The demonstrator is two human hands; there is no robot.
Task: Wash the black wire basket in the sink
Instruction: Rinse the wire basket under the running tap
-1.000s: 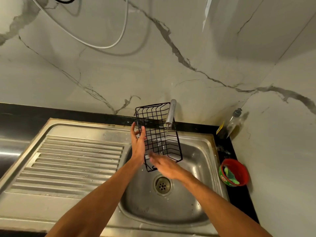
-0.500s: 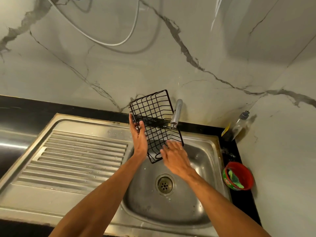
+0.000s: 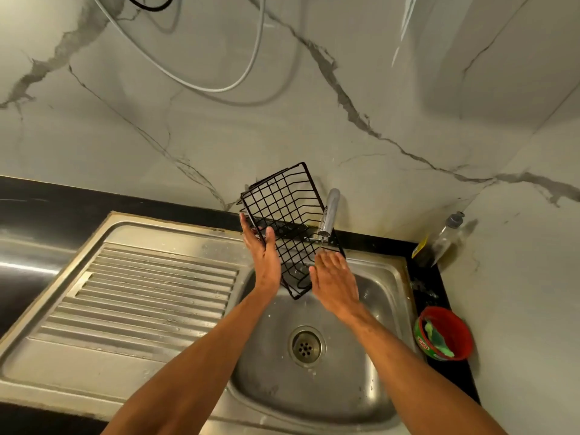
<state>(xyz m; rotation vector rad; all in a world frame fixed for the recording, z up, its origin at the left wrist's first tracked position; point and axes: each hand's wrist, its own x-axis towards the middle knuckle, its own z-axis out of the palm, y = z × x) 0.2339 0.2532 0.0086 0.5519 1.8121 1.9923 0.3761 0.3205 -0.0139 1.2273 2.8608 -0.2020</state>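
The black wire basket [image 3: 284, 211] is tilted up on end over the steel sink [image 3: 386, 277], its top leaning toward the wall beside the chrome tap [image 3: 329, 211]. My left hand [image 3: 263, 255] holds the basket's left edge, thumb hooked over the wire and fingers behind. My right hand [image 3: 335, 282] lies with straight fingers against the basket's lower right part, just under the tap's spout. The basket's lower corner shows between my two hands.
A ribbed steel drainboard [image 3: 141, 293] lies left of the bowl, and the drain [image 3: 306, 346] sits in its middle. At the right stand a red tub with a green scrubber [image 3: 444, 333] and a clear bottle [image 3: 439, 240]. A white cable [image 3: 219, 87] hangs on the marble wall.
The basket has been turned and tipped further up toward the wall, left of the tap. My right hand has slid up from the basket's lower end to under the spout.
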